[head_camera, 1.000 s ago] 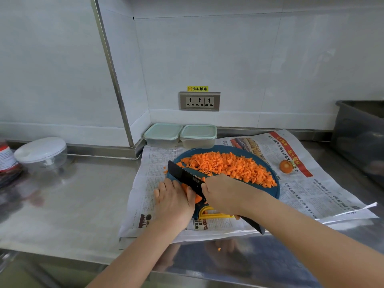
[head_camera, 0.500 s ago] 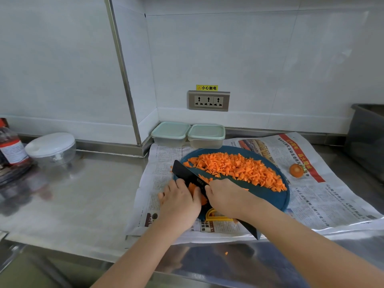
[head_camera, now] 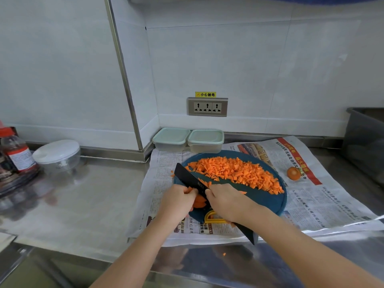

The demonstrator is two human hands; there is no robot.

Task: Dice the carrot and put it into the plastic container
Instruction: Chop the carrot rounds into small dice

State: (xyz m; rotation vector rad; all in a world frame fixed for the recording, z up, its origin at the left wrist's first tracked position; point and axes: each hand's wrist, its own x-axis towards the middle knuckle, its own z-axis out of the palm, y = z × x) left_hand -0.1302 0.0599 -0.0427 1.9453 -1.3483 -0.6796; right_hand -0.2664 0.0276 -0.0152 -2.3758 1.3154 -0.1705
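A round dark-blue cutting board (head_camera: pixel 270 202) lies on newspaper and carries a wide heap of diced carrot (head_camera: pixel 234 171). At the board's near left edge my left hand (head_camera: pixel 176 201) holds down a small stack of carrot slices (head_camera: pixel 199 201) with curled fingers. My right hand (head_camera: pixel 226 201) grips a black knife (head_camera: pixel 187 176); its blade points far-left beside the slices and its handle end sticks out past my wrist. Two lidded plastic containers (head_camera: pixel 171 139) (head_camera: pixel 205 140) stand side by side at the wall behind the board.
A carrot end (head_camera: pixel 293 173) lies on the newspaper (head_camera: pixel 324 196) to the right. A dark bin (head_camera: pixel 365 140) stands at far right. A lidded clear bowl (head_camera: pixel 58 155) and a red-labelled bottle (head_camera: pixel 15 150) sit at left on the steel counter. A yellow board handle (head_camera: pixel 212 218) shows near my hands.
The view has shifted slightly right and down. Both hands stay at the board's near edge, with the knife working through the slices under my left fingers.
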